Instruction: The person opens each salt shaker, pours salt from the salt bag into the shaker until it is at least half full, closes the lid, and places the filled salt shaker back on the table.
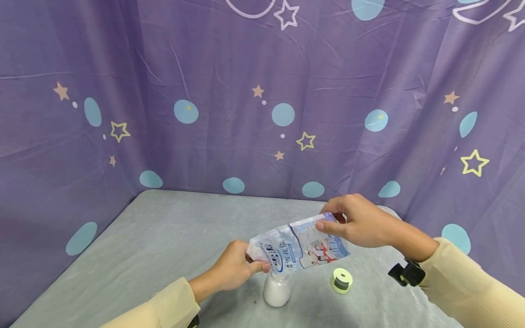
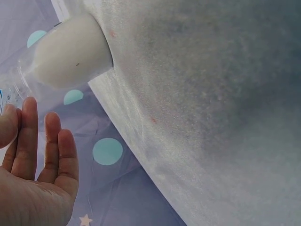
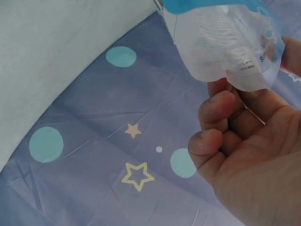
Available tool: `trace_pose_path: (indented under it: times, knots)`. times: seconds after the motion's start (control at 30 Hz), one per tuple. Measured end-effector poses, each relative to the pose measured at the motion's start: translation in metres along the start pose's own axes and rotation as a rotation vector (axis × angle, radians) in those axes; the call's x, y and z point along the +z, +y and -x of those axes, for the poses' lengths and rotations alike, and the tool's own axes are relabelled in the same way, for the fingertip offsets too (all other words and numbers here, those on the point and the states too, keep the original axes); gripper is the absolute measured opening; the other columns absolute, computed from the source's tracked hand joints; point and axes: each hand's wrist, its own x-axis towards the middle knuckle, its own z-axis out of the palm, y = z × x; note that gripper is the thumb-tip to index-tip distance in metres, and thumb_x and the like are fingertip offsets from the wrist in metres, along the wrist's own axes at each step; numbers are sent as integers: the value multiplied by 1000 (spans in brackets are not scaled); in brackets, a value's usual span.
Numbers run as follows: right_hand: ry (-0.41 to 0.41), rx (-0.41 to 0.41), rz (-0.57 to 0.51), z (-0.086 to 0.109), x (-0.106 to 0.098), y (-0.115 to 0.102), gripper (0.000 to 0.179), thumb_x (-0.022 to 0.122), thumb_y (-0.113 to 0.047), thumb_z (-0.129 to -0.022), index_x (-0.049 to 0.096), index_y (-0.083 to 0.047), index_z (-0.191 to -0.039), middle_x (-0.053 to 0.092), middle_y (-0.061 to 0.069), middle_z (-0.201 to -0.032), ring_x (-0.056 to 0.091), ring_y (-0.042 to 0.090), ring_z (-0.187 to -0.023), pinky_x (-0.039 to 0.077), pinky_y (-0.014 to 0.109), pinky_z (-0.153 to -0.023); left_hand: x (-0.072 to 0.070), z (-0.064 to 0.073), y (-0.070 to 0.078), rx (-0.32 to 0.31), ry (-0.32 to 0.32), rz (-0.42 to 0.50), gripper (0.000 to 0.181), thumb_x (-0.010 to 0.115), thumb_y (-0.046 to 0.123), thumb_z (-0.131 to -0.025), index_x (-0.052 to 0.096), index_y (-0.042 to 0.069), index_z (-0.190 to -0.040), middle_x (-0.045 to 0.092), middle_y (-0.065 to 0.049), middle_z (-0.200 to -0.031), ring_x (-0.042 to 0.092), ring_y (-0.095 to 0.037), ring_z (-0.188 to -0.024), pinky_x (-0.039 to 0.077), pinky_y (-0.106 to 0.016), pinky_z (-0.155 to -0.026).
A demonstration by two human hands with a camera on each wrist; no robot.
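A printed plastic salt bag (image 1: 301, 241) is tilted over a clear bottle (image 1: 277, 292), its lower left end at the bottle's mouth. My left hand (image 1: 231, 269) pinches that lower end between thumb and fingers; its other fingers (image 2: 52, 129) stretch out loosely in the left wrist view. With my right hand (image 1: 365, 221) I grip the raised end of the bag, and several fingers (image 3: 218, 106) curl beneath it in the right wrist view. White contents fill much of the bottle (image 2: 73, 52), which stands upright on the table. The bag hides the bottle's mouth.
A pale green round lid (image 1: 341, 280) with a dark inset lies on the grey table (image 1: 184, 228), right of the bottle. Small reddish specks dot the surface near the bottle. Behind the table hangs a purple curtain (image 1: 229, 91) with stars and blue spots.
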Motion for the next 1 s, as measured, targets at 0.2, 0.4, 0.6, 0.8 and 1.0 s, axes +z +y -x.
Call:
trace_pose_path:
  times: [0.2,0.4,0.6,0.8,1.0]
  knots:
    - [-8,13,-16,4,0,4,16,71,-34,-97,75,-22,-89,66,-15,-75,53,7,-61,42,25,-53,0,0,1,-2,3,13,8,84,14,-85,79,8,-87,76,4,-81,62,-6,-68,47,-22,-56]
    - [9,18,-16,8,1,9,13,72,-33,-97,74,-23,-88,62,-15,-71,48,5,-58,39,24,-51,-1,-1,2,-2,13,8,8,84,14,-85,79,9,-85,74,4,-79,63,-7,-68,48,-23,-57]
    - [4,21,-25,12,1,14,13,72,-33,-97,76,-22,-90,65,-17,-73,47,6,-57,37,24,-49,-2,-3,4,-3,26,-7,9,84,16,-85,79,10,-83,73,5,-77,63,-10,-70,48,-23,-58]
    - [11,11,-14,15,2,20,12,71,-32,-97,76,-23,-90,63,-18,-71,46,4,-57,37,23,-50,-3,-4,6,2,43,-9,9,84,16,-85,79,10,-82,73,5,-77,63,-9,-69,48,-23,-57]
    - [21,5,-9,19,4,24,11,71,-29,-97,75,-26,-86,58,-19,-67,43,1,-56,35,22,-50,-4,-5,8,-8,45,8,9,84,15,-85,78,9,-82,72,4,-75,63,-11,-69,49,-23,-59]
